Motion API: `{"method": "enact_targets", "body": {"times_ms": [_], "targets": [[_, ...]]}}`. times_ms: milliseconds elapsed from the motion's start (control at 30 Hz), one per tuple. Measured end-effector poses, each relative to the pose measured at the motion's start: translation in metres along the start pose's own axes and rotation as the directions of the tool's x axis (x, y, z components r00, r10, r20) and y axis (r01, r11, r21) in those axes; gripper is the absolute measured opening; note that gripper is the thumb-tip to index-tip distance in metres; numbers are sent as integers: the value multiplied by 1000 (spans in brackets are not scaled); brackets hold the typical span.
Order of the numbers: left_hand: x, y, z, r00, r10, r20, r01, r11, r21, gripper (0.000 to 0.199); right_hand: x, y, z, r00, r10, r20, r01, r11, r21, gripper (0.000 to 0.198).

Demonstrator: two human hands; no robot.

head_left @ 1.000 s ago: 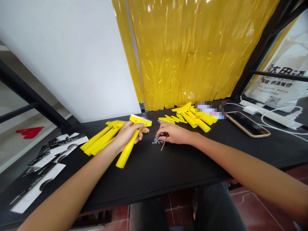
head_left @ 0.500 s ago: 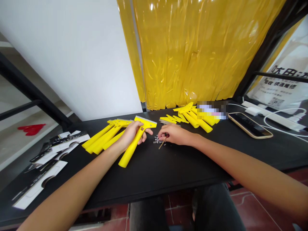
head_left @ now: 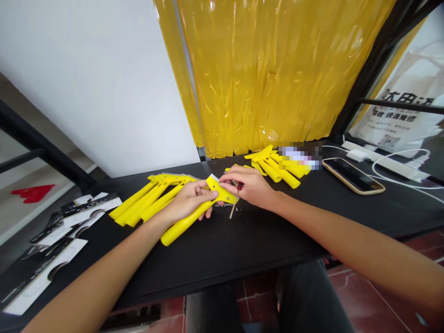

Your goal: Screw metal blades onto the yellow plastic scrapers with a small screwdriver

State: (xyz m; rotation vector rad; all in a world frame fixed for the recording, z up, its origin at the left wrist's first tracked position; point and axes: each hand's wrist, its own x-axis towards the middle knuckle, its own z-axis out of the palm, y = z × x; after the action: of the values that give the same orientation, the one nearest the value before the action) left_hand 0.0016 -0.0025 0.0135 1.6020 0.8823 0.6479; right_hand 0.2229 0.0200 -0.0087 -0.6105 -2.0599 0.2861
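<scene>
yellow plastic sheeting [head_left: 270,83] hangs beyond the fingers, next to a tall white panel [head_left: 86,92], and a black counter [head_left: 270,249] spreads beneath both hands. the fingers of the left hand [head_left: 190,200] are closed around a yellow scraper [head_left: 187,225], thumb on top near its head, the handle slanting from them back toward the person. the right hand [head_left: 255,186] has its fingertips at the far side of that head, and a thin screwdriver [head_left: 234,207] with a dark red handle is tucked in its grasp, shaft pointing down; whether those fingertips also pinch something small, i cannot tell. small metal pieces [head_left: 227,205] lie just beneath the scraper's head, partly hidden by it. left of the left fingers, more yellow scrapers [head_left: 149,203] lie side by side, and farther left are black-and-white cards [head_left: 48,273], overlapping. beyond and to the right of the right fingers rests a pile of yellow handles [head_left: 287,175]. farther right from them come a phone [head_left: 354,175], face up, and a white power strip [head_left: 385,162] with cables.
</scene>
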Motion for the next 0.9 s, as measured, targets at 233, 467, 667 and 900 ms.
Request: {"method": "enact_targets", "body": {"times_ms": [233, 467, 667, 900], "targets": [[-1, 3, 1, 998, -20, -62, 20, 1000, 0, 33, 1, -6, -2, 999, 43, -33, -43, 999, 5, 17], [-5, 10, 1, 994, -16, -111, 16, 1000, 2, 24, 4, -10, -3, 983, 135, -121, -129, 990, 58, 16], [-11, 15, -1, 895, 409, -180, -234, 773, 590, 28, 8, -17, -15, 927, 219, -305, -203, 976, 82, 16], [-11, 1, -5, 766, 641, -50, -214, 327, 920, 32, 2, -18, -5, 994, -93, -63, 92, 996, -21, 16]]}}
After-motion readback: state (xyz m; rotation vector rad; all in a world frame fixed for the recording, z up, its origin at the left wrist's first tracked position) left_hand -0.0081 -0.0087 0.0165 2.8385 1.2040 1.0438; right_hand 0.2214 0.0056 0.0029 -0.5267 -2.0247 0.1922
